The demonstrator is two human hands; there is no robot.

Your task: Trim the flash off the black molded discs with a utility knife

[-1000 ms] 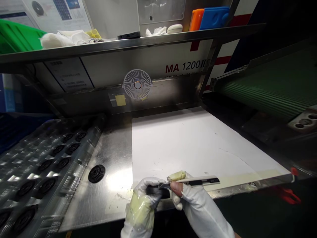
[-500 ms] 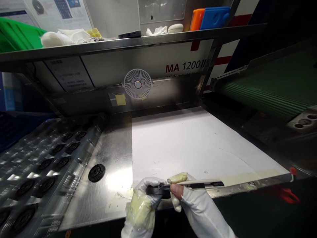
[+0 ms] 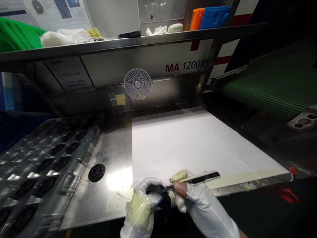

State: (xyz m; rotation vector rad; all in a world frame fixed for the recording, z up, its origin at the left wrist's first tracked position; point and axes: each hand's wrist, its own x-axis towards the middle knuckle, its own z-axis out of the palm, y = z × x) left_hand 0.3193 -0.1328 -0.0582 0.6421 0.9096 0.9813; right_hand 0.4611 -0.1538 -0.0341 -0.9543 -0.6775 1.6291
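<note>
Bench edge [image 3: 230,190] near right hand [image 3: 192,195]

Knife [image 3: 201,178] tilted more steeply; black part [image 3: 166,200] turned.

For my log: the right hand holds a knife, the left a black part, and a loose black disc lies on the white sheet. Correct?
No: the head view shows the loose black disc on the bare metal worktop, beside the white sheet. The rest is right.
</note>
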